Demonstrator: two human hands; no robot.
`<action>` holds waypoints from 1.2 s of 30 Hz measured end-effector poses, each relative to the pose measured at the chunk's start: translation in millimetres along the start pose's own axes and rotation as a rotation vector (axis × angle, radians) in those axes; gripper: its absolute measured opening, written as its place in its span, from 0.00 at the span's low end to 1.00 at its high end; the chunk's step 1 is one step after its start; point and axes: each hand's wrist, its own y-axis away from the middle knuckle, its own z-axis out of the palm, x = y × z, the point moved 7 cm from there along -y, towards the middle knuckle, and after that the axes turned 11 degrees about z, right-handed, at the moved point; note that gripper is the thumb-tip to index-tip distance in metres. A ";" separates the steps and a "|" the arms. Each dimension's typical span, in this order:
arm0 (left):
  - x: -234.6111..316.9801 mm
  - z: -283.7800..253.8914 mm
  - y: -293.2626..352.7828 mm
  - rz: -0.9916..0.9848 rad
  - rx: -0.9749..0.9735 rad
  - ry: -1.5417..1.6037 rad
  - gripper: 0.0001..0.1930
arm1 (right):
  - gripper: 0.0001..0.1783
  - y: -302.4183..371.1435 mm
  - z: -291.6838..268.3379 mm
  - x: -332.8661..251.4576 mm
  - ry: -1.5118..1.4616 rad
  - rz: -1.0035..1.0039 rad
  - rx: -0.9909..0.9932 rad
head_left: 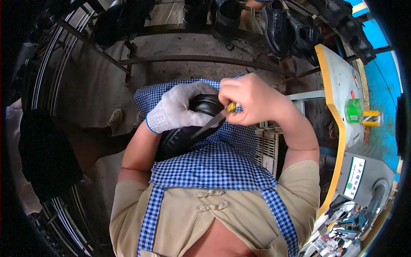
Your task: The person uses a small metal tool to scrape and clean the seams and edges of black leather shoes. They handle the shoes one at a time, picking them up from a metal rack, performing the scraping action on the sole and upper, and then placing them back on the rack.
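My left hand (176, 108), in a white knitted glove with a blue cuff edge, is closed around a black shoe (176, 138) held over my lap. The shoe lies tilted, its rounded upper end between the gloved thumb and fingers. My bare right hand (247, 96) is closed in a fist around the handle of a knife (212, 124). A bit of yellow shows at the handle by the fist. The thin grey blade slants down to the left along the shoe's side. Under the shoe spreads my blue-and-white checked apron (209, 165).
A metal rack with several black shoes (274, 28) runs across the far side. On the right is a yellow-edged table (329, 92) with a green-labelled jar (353, 110) and a grey machine (364, 171). A pale plastic crate (267, 143) stands below. Another person's leg and shoe (114, 118) show at left.
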 end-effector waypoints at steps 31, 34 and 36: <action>-28.3 -44.6 -188.5 0.251 0.261 -1.388 0.30 | 0.35 75.9 108.7 207.1 -2.142 0.420 0.640; -24.5 -43.7 -193.7 0.107 0.100 -1.439 0.21 | 0.43 32.2 75.7 236.2 -2.074 0.505 0.659; -22.0 -40.6 -186.1 0.235 0.136 -1.432 0.17 | 0.42 17.0 63.9 250.3 -2.142 0.490 0.752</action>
